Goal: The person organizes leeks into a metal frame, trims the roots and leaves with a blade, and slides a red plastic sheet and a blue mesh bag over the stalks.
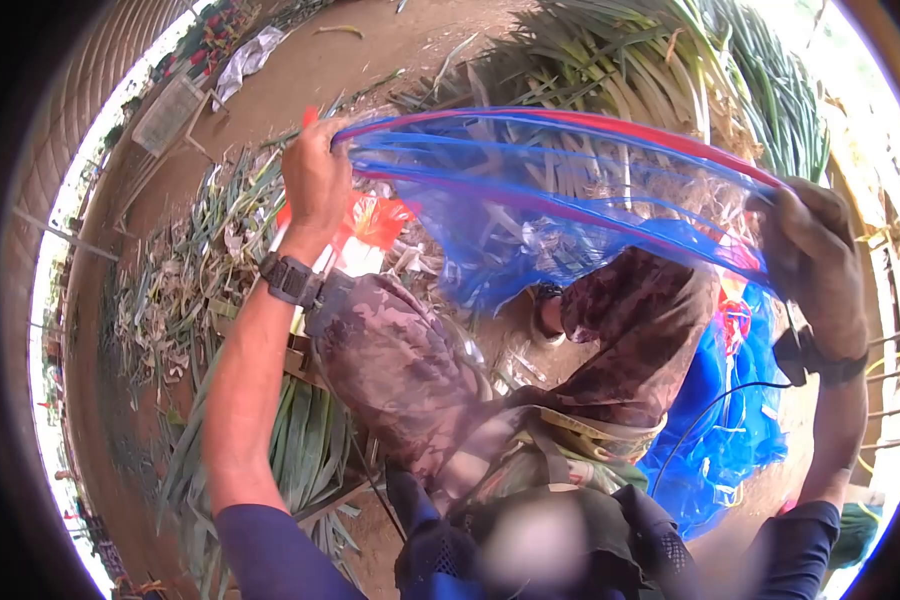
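A blue mesh bag (560, 205) with red bands along its edge is stretched between my two hands above my knees. My left hand (318, 175) is closed around one end of its rim, and a watch sits on that wrist. At the other end, my right hand (815, 240) grips the rim; it is slightly blurred. The mouth of the bag is spread wide, with its thin mesh hanging down toward the ground. Through the netting, leeks show behind it.
A large heap of leeks (630, 60) lies ahead. Trimmings (185, 260) cover the ground at left, with more leeks (305, 435) beside my left leg. Other blue mesh bags (720, 430) lie by my right leg. A small wooden stand (170, 112) is at far left.
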A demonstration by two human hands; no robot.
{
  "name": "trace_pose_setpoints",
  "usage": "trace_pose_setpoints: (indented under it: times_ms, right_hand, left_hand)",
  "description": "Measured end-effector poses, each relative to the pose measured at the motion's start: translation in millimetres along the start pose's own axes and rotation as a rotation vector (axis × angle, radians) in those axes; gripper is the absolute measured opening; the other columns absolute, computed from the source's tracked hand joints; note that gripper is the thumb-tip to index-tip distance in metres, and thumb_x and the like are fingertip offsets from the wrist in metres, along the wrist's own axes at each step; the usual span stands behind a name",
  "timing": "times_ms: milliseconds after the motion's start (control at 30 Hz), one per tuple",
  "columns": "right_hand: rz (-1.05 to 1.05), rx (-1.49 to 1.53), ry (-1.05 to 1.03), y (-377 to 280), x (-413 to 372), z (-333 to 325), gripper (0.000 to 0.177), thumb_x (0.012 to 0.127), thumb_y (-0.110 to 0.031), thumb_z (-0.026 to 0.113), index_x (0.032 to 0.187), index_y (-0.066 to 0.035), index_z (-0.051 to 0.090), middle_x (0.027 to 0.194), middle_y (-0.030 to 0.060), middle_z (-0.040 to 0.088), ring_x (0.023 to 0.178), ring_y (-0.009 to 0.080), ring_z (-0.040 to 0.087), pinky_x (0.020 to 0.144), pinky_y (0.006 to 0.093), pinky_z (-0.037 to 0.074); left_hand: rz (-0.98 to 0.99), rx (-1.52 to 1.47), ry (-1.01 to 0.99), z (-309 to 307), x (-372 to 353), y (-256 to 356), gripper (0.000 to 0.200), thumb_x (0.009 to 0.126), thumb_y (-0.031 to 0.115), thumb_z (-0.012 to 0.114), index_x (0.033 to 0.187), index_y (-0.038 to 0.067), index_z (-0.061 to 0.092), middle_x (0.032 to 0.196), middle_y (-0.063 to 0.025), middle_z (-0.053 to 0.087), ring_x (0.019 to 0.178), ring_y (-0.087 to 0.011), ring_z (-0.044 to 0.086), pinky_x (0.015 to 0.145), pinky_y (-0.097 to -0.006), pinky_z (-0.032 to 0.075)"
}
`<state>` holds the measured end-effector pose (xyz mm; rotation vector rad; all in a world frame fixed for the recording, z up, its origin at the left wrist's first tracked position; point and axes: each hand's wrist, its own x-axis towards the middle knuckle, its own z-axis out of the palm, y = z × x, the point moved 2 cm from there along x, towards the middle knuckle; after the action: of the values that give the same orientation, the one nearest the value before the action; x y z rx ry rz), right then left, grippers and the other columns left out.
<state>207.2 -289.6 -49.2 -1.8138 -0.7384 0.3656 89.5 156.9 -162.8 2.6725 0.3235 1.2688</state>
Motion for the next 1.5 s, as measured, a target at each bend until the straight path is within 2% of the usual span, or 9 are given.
trace_pose_setpoints:
  times_ms: [233, 467, 567, 600, 667, 900, 1167, 1333, 1500]
  right_hand:
    - [0.218, -0.242, -0.28, -29.0, 13.7, 18.7, 0.049, 0.091, -0.04, 0.068, 0.083, 0.008, 0.069, 0.055, 0.0054, 0.058, 0.038, 0.0115, 0.051, 0.043, 0.025, 0.041]
    - [0.307, -0.486, -0.995, 59.9, 169.3, 125.0, 0.023, 0.084, -0.027, 0.075, 0.098, -0.008, 0.076, 0.077, 0.0045, 0.071, 0.065, 0.0107, 0.062, 0.059, 0.0304, 0.049]
    - [-0.106, -0.991, -0.684, 141.4, 317.0, 185.0, 0.018, 0.089, -0.024, 0.067, 0.089, -0.008, 0.074, 0.075, 0.005, 0.067, 0.068, 0.0127, 0.062, 0.059, 0.0334, 0.05]
    - [-0.998, -0.739, -0.4, 182.0, 377.6, 177.5, 0.018, 0.093, -0.018, 0.059, 0.103, -0.008, 0.071, 0.085, 0.0072, 0.067, 0.074, 0.0139, 0.063, 0.066, 0.0321, 0.054]
    - [-0.512, -0.217, -0.174, 109.4, 433.2, 167.6, 0.028, 0.095, -0.017, 0.055, 0.118, -0.004, 0.062, 0.094, 0.0085, 0.063, 0.081, 0.0168, 0.062, 0.073, 0.0326, 0.052]
    - [-1.01, -0.975, 0.52, 56.7, 431.8, 127.2, 0.044, 0.095, -0.024, 0.056, 0.134, -0.002, 0.054, 0.125, 0.0134, 0.057, 0.113, 0.0218, 0.055, 0.099, 0.0376, 0.043]
    - [-0.322, 0.051, -0.338, 373.6, 410.7, 535.4, 0.03, 0.096, -0.035, 0.058, 0.108, -0.009, 0.067, 0.072, 0.0209, 0.064, 0.061, 0.0345, 0.063, 0.054, 0.0434, 0.049]
    - [-0.506, -0.028, -0.79, 426.0, 309.2, 529.8, 0.031, 0.093, -0.017, 0.059, 0.122, -0.005, 0.06, 0.102, 0.0186, 0.06, 0.095, 0.0298, 0.06, 0.082, 0.04, 0.05]
    - [-0.148, 0.23, -0.757, 365.4, 262.3, 481.1, 0.035, 0.095, -0.033, 0.061, 0.106, 0.0, 0.066, 0.095, 0.0153, 0.064, 0.089, 0.0268, 0.063, 0.078, 0.0384, 0.051]
  left_hand:
    - [0.137, 0.161, -0.246, -16.2, -7.9, -54.3, 0.025, 0.075, -0.013, 0.057, 0.093, -0.002, 0.069, 0.087, -0.0169, 0.071, 0.08, -0.0343, 0.07, 0.076, -0.041, 0.055]
    - [-1.119, -0.592, -1.112, 56.5, -14.8, -80.1, 0.027, 0.084, -0.006, 0.045, 0.092, -0.004, 0.071, 0.084, -0.0154, 0.071, 0.075, -0.0266, 0.072, 0.064, -0.0333, 0.058]
    - [-0.879, -0.509, -1.0, 118.5, 26.9, -135.8, 0.026, 0.086, -0.001, 0.047, 0.1, -0.005, 0.069, 0.088, -0.0152, 0.071, 0.073, -0.0219, 0.069, 0.065, -0.0337, 0.055]
    - [-0.677, -0.466, -0.922, 134.4, 42.9, -163.1, 0.026, 0.087, 0.001, 0.048, 0.104, -0.005, 0.067, 0.09, -0.0153, 0.071, 0.073, -0.021, 0.067, 0.065, -0.0355, 0.054]
    - [-0.41, -0.052, -0.47, 98.0, 115.1, -189.6, 0.025, 0.092, 0.01, 0.052, 0.107, -0.003, 0.067, 0.099, -0.0151, 0.072, 0.081, -0.0219, 0.066, 0.073, -0.0396, 0.052]
    - [-0.165, 0.546, 0.017, -17.0, 163.1, -263.1, 0.028, 0.093, 0.012, 0.054, 0.114, -0.001, 0.066, 0.103, -0.0162, 0.072, 0.088, -0.0238, 0.066, 0.077, -0.0401, 0.052]
    - [-0.812, 0.178, -0.75, 72.2, -52.4, -387.4, 0.037, 0.094, 0.023, 0.053, 0.125, 0.007, 0.065, 0.12, -0.0156, 0.067, 0.109, -0.0279, 0.063, 0.093, -0.0351, 0.048]
    - [-1.45, -0.322, -0.938, 58.8, -118.8, -388.7, 0.047, 0.1, 0.033, 0.044, 0.134, 0.002, 0.054, 0.113, -0.01, 0.066, 0.104, -0.0264, 0.06, 0.092, -0.0363, 0.047]
    - [-1.034, -0.143, -0.945, 30.5, -107.8, -362.2, 0.039, 0.1, 0.031, 0.044, 0.113, 0.002, 0.067, 0.098, -0.0062, 0.068, 0.088, -0.0188, 0.062, 0.08, -0.0356, 0.05]
